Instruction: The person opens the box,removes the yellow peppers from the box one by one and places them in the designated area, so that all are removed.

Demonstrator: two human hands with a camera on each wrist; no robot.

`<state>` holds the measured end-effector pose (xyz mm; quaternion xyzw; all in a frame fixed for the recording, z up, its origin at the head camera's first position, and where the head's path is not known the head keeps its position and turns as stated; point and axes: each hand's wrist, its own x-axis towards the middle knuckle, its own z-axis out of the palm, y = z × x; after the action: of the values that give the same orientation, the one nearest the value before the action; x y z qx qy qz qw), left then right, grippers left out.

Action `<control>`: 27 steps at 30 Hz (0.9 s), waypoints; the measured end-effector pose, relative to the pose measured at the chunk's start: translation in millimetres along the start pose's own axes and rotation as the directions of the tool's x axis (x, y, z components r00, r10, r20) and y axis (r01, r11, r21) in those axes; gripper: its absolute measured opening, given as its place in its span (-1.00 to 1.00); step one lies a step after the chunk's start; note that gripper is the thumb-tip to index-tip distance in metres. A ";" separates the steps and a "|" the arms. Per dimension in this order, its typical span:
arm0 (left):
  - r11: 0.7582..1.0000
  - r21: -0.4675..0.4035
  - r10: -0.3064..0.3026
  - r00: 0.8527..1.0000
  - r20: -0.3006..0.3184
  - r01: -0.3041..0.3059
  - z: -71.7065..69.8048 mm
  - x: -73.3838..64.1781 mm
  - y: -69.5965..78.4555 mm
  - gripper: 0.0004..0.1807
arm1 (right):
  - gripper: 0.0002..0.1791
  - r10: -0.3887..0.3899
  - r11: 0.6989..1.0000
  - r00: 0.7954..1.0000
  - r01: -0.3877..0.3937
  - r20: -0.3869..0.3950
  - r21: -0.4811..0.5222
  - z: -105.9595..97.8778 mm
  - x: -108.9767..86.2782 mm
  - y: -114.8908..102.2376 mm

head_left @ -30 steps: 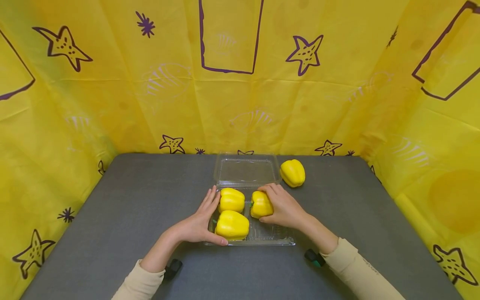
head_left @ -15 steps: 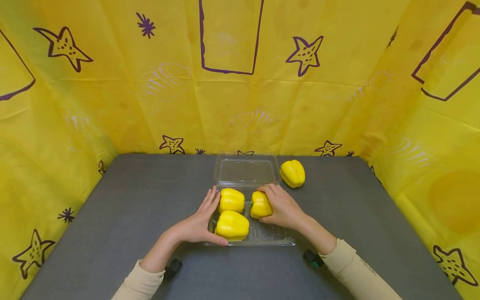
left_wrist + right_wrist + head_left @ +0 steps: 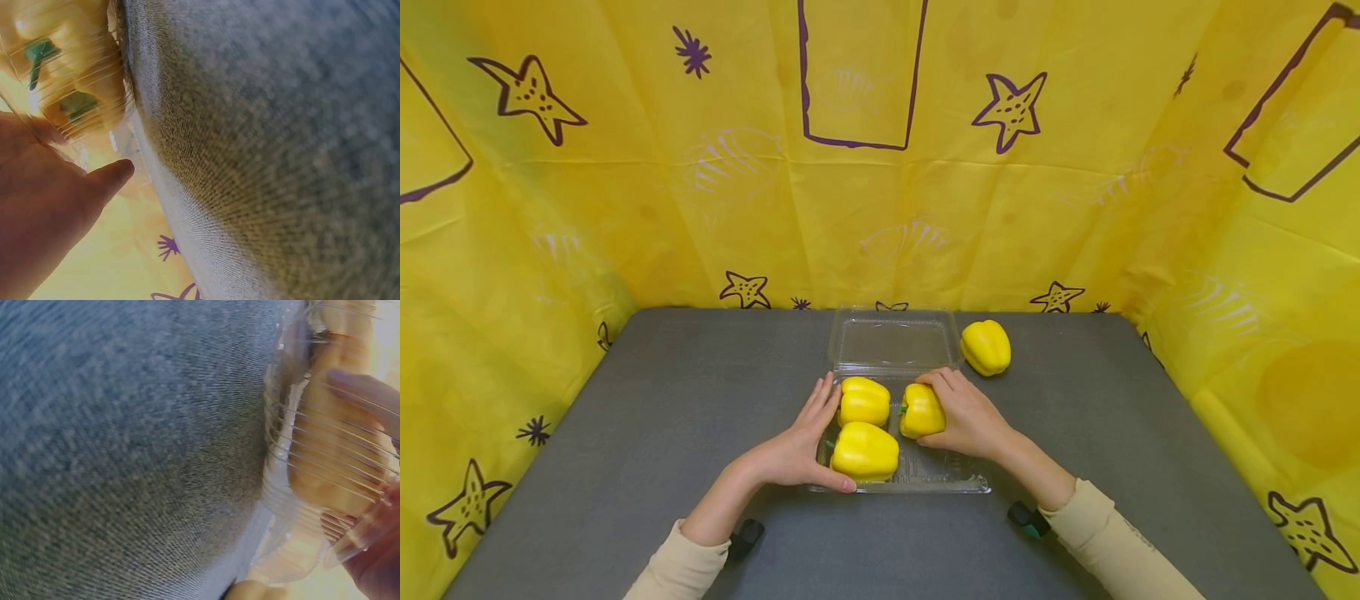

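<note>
A clear plastic clamshell box (image 3: 940,482) lies on the table with its lid (image 3: 895,340) folded back. Two yellow bell peppers sit in its left half, a rear one (image 3: 865,402) and a front one (image 3: 865,452). Fingers spread, my left hand (image 3: 797,446) rests along the box's left side, its thumb at the front rim. In the right half my right hand (image 3: 966,417) grips a third yellow bell pepper (image 3: 920,410), its stem to the left. Through the ribbed wall, the right wrist view shows that pepper (image 3: 337,444) with a finger across it.
Another yellow bell pepper (image 3: 986,347) lies on the grey table (image 3: 700,375), just right of the lid. Yellow cloth (image 3: 880,192) with purple starfish drawings hangs behind the table and at both sides.
</note>
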<state>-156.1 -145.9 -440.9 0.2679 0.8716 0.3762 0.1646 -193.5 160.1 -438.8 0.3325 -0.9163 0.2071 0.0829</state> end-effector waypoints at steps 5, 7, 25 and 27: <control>1.000 0.015 0.006 1.000 -0.003 -0.006 0.0 0.4 0.7 0.49 | -0.12 0.042 0.999 0.999 -0.042 -0.003 0.030 -2.9 -0.7 -1.1; 1.000 0.018 0.002 1.000 -0.004 -0.002 0.0 0.3 1.1 0.49 | -0.11 0.055 0.997 0.998 -0.054 -0.011 0.046 -4.6 -1.0 -1.9; 1.000 0.009 -0.010 1.000 0.003 0.010 -1.1 -0.9 2.0 0.49 | -0.09 0.133 0.971 0.988 -0.115 -0.078 0.209 -19.8 -7.0 -5.9; 1.000 0.009 -0.001 1.000 -0.002 0.001 -1.0 -1.0 1.8 0.49 | -0.07 0.143 0.969 0.986 -0.121 -0.087 0.216 -21.4 -8.0 -5.5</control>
<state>-155.2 -146.1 -438.8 0.2678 0.8735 0.3726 0.1628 -183.5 170.2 -420.1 0.2667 -0.9040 0.3244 0.0799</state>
